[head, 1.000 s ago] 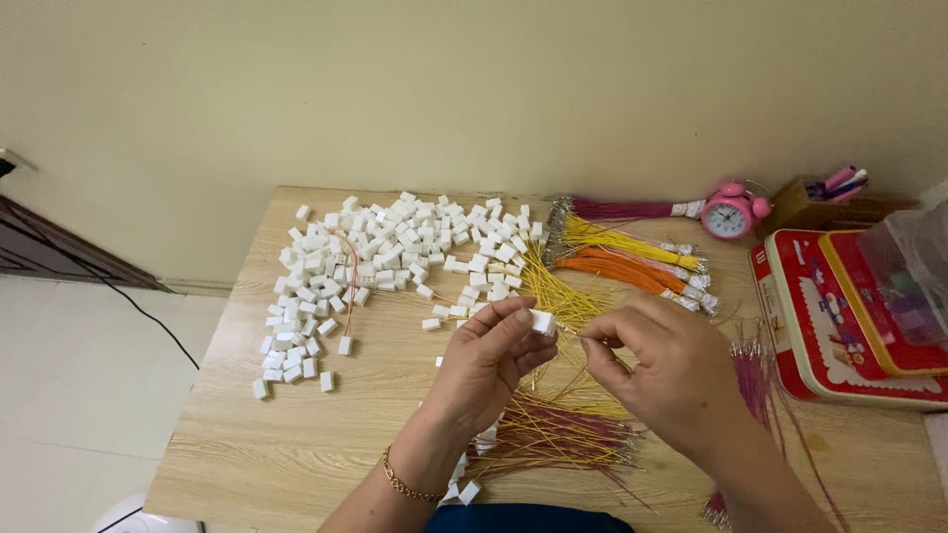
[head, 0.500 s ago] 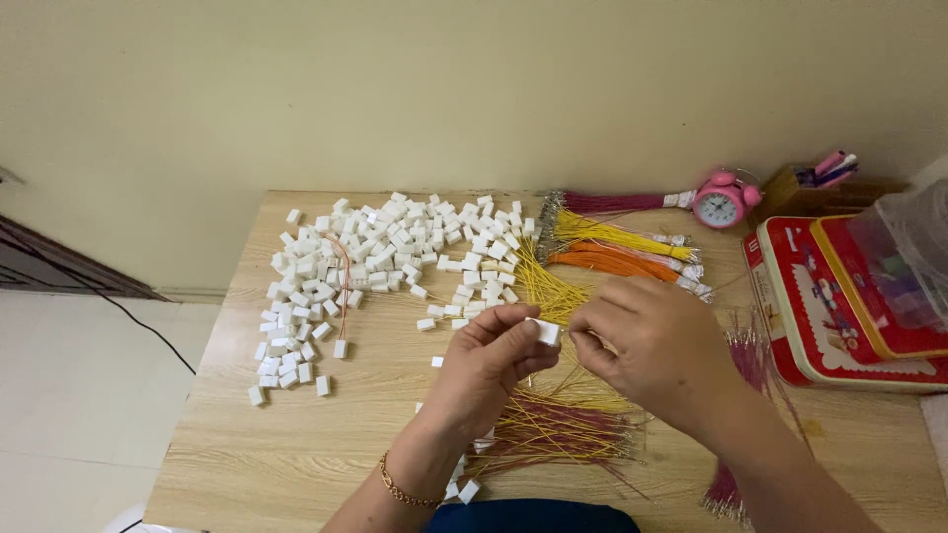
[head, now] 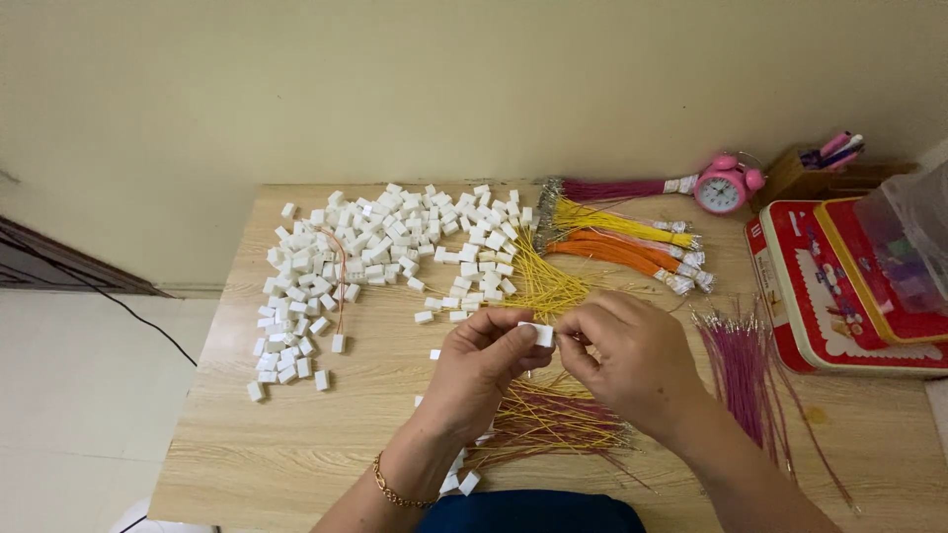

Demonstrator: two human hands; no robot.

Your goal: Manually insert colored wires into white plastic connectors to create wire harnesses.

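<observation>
White plastic marks the small connector housing (head: 538,334), a blocky rectangular piece pinched between the thumb and fingertips of the left hand (head: 481,367) above the middle of the table (head: 296,454). The right hand (head: 632,360) meets it from the other side, its fingertips closed narrow right against the housing's end; whether they grip a wire there is too fine to tell. A thin gold bracelet (head: 395,491) circles the left wrist.

Beneath the hands lies a loose fan of thin yellow and maroon wires (head: 553,419), stiff and straight. Farther back a scatter of identical white housings (head: 385,242) covers the pale wood-grain surface, matte and square-edged. Bundles of yellow and orange wires (head: 612,242) lie beside them, with a spread of maroon wires (head: 746,370) at the right. A round pink alarm clock (head: 723,186) stands near the wall, next to a red tin box (head: 839,296) with rounded corners.
</observation>
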